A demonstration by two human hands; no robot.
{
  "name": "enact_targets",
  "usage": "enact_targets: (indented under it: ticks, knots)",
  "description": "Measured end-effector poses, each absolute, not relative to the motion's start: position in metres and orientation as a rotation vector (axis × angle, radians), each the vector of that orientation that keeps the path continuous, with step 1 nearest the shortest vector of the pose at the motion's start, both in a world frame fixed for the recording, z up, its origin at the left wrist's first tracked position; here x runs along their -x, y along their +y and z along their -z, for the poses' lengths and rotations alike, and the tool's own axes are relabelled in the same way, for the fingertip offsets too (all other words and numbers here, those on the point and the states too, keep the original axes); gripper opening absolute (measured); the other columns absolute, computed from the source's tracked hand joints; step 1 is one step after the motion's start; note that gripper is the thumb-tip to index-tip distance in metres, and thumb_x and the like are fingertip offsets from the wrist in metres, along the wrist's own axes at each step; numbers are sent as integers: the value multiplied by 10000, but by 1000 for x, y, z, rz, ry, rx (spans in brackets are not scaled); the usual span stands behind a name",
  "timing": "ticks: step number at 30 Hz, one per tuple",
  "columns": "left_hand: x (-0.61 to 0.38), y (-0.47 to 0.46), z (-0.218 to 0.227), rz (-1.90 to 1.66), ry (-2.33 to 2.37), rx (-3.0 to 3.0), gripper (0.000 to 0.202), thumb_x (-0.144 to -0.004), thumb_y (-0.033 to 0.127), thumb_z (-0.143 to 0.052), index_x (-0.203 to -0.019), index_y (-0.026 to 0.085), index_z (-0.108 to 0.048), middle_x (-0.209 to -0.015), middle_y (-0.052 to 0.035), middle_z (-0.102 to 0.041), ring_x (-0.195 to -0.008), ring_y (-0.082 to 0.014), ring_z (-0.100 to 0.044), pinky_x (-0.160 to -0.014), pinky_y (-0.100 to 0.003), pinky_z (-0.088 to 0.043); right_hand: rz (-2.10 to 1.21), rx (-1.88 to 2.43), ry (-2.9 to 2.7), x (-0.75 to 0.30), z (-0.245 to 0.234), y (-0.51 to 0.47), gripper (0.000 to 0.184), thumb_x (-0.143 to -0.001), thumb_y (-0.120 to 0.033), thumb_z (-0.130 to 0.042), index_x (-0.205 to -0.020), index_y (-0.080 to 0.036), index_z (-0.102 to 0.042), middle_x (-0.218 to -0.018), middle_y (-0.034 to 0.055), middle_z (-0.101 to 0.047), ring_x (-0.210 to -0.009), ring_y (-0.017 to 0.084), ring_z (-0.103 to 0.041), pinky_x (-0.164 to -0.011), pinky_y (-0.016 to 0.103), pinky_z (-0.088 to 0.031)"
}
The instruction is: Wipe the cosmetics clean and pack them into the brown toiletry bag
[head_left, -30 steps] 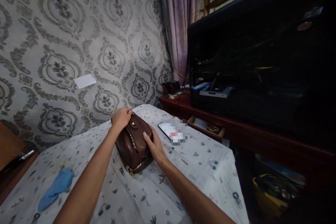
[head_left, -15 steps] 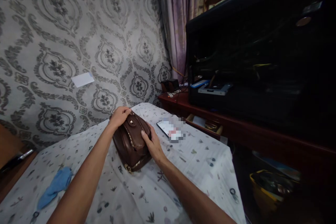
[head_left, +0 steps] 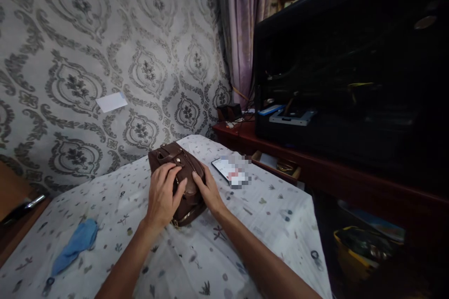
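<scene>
A brown leather handbag [head_left: 187, 161] with gold-toned zips and a small metal clasp lies on the patterned white sheet, tilted away to the left. My left hand [head_left: 163, 191] rests on its front below the clasp, fingers bent and apart, the thumb separate from the forefinger. Around the bag's right side, my right hand [head_left: 209, 192] grips it with the thumb on the front; its other fingers are partly hidden behind the edge. Just right of the bag is a phone [head_left: 228, 172] with a lit, partly blurred-out screen.
A blue cloth [head_left: 75, 245] lies on the sheet [head_left: 266, 233] at left. Along the right runs a dark red desk [head_left: 333, 163] with an open drawer [head_left: 277, 167] and a large black screen [head_left: 343, 70]. Below it stands a yellow-edged container [head_left: 354, 252]. Patterned wallpaper [head_left: 115, 18] covers the wall behind.
My left hand has moved from the bag's top down onto its front, uncovering the upper left corner. My right hand keeps its hold on the right side. The view has shifted slightly.
</scene>
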State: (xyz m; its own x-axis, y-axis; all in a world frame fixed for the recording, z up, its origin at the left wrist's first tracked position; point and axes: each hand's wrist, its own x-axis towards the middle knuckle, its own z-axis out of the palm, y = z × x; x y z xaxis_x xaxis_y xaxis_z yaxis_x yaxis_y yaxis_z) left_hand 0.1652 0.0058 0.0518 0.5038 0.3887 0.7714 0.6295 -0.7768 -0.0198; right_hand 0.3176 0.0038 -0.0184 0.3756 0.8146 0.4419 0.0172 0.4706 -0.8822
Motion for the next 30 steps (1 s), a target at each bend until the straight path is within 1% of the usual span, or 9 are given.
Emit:
enact_targets:
  ticks: [3, 7, 11, 15, 17, 21, 24, 27, 30]
  knots:
    - [-160, 8, -43, 1159, -820, 2443, 303, -980, 279, -510, -1269, 193, -543, -1271, -130, -615, -1234, -278, -550, -1084, -466, -440, -619, 950, -1089, -319, 16, 2, 532, -912, -550, -538, -1336, -228, -544, -1425, 87, -576, -1350, 253, -494, -1189, 412, -312]
    - [-155, 13, -33, 1188, -780, 2415, 273, -968, 258, -538, -1231, 190, -566, -1187, -118, -667, -1209, -279, -579, -1103, -505, -427, -640, 983, -1073, -322, 16, 3, 475, -944, -565, -458, -1250, -229, -595, -1328, 89, -636, -1259, 255, -561, -1122, 402, -397]
    - [-155, 15, -26, 1269, -776, 2401, 270, -964, 246, -540, -1226, 191, -575, -1176, -117, -670, -1217, -277, -582, -1103, -515, -438, -658, 998, -1054, -324, 17, 4, 478, -924, -596, -485, -1214, -238, -614, -1290, 77, -659, -1229, 266, -575, -1109, 417, -411]
    - [-156, 17, -23, 1315, -760, 2385, 302, -959, 244, -553, -1256, 192, -565, -1211, -124, -653, -1237, -282, -574, -1103, -532, -441, -764, 915, -1018, -326, 9, -2, 506, -885, -585, -575, -1244, -229, -597, -1359, 76, -629, -1289, 273, -544, -1154, 449, -370]
    - [-156, 18, -22, 1316, -760, 2384, 312, -958, 241, -554, -1266, 188, -557, -1230, -131, -642, -1252, -287, -562, -1105, -538, -440, -844, 843, -1063, -328, 4, -8, 577, -835, -549, -668, -1311, -242, -555, -1420, 71, -589, -1342, 269, -510, -1183, 455, -340]
    - [-156, 17, -22, 1310, -763, 2389, 316, -968, 238, -533, -1279, 186, -543, -1251, -140, -631, -1257, -289, -557, -1108, -549, -433, -899, 783, -1208, -331, -3, -14, 830, -731, -493, -798, -1434, -244, -434, -1498, 95, -509, -1398, 264, -464, -1205, 452, -324]
    - [-156, 14, -22, 1302, -789, 2409, 317, -980, 244, -511, -1292, 191, -533, -1271, -139, -623, -1274, -284, -547, -1119, -546, -422, -859, 776, -1261, -332, 1, -10, 825, -753, -480, -782, -1448, -242, -407, -1511, 106, -494, -1409, 260, -456, -1206, 457, -328]
    - [-156, 13, -23, 1292, -830, 2431, 319, -988, 246, -497, -1301, 189, -525, -1288, -139, -616, -1294, -280, -532, -1133, -541, -409, -783, 839, -1293, -333, 12, -1, 853, -770, -488, -764, -1481, -228, -370, -1502, 132, -500, -1388, 278, -482, -1178, 485, -369]
    - [-155, 12, -24, 1281, -852, 2443, 317, -989, 245, -495, -1299, 186, -528, -1297, -138, -615, -1304, -276, -528, -1146, -533, -396, -517, 1010, -1300, -332, 20, 3, 938, -764, -525, -757, -1528, -205, -315, -1554, 175, -414, -1433, 323, -413, -1178, 545, -346]
